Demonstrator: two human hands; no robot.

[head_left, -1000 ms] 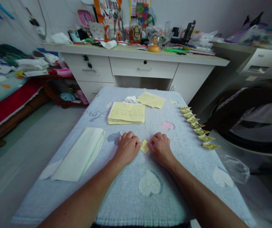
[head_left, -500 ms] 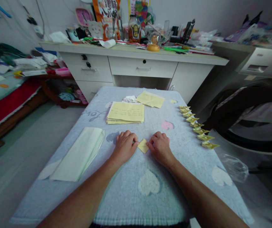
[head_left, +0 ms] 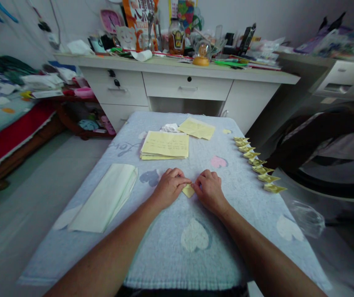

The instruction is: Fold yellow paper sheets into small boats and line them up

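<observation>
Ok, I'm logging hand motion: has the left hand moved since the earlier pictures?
Yes: against the stack of yellow sheets, the left hand has shifted right, its fingers now over the small yellow paper's far part.

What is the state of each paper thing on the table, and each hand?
Small yellow paper: partly covered
Left hand: on that paper
Right hand: touching that paper
Yellow stack: flat, written on
Loose yellow paper: lying flat
Paper boats: folded, lined up
Pale sheet: folded
White wad: crumpled
</observation>
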